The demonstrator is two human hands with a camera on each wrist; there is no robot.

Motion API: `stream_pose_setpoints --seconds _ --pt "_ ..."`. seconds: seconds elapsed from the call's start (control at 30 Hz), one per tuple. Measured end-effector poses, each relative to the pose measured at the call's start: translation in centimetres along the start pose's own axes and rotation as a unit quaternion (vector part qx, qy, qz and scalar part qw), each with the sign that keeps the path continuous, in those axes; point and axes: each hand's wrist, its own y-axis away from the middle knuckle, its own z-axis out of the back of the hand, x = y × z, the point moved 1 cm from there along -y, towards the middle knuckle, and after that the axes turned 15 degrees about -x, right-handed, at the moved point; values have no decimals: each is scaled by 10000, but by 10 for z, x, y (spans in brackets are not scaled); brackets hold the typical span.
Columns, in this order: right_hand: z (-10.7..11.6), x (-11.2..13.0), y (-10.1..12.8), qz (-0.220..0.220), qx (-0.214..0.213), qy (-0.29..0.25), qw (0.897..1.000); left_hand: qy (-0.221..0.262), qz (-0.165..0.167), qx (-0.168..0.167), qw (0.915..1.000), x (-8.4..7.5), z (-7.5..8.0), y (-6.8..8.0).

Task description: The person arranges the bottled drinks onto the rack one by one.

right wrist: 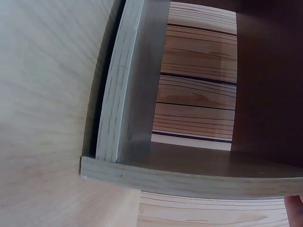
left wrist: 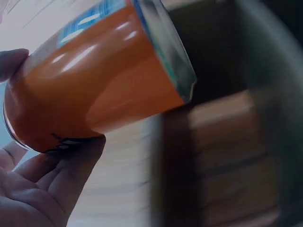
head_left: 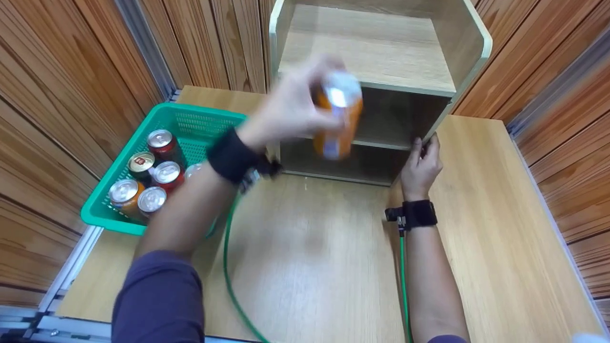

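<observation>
The front edges of the wooden shelf [head_left: 367, 40] face the person, and below its upper board lie two open compartments, one above the other, both in shadow. The table [head_left: 310, 267] stretches from the shelf's base toward the person, and another stretch of it runs along the shelf's right side to the wooden wall [head_left: 567, 138].

The left hand [head_left: 302, 102] is clamped around one orange can [head_left: 350, 114], thumb on one side and fingers on the other. The can is held up before the shelf's openings, tilted, its silver top toward the head camera; both are blurred, and how near the can is to the boards I cannot tell. The right hand [head_left: 421, 166] grips the front edge of the shelf's right side panel, low down. The two hands are well apart.

Two black wristbands [head_left: 419, 214] show, one per arm, with two green cables [head_left: 228, 267].

One green basket [head_left: 209, 123] sits on the table left of the shelf. Six cans [head_left: 167, 172] can be counted in it, grouped at its near side, one partly hidden by the left forearm; one is orange.
</observation>
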Motion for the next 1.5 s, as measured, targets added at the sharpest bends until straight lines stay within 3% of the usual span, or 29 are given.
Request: stream_pose_setpoints --seconds 0.17,0.3,0.43,0.57,0.73,1.13,1.5 --pt "2 0 2 46 -52 15 10000 75 237 778 9967 54 -56 54" --pt "1 -1 4 8 9 -25 10000 156 667 1233 9900 92 -90 90" --pt "2 0 5 16 -21 -73 10000 79 804 1421 9865 108 -112 114" --pt "3 2 6 130 -17 8 9999 -201 736 1573 9846 118 -127 128" --pt "3 2 6 203 45 35 9998 -338 646 1673 9832 128 -133 136" --pt "3 4 5 180 101 -73 9998 23 751 1895 9790 143 -126 146" --pt "5 4 6 139 45 76 9999 160 682 1852 9802 149 -130 150"
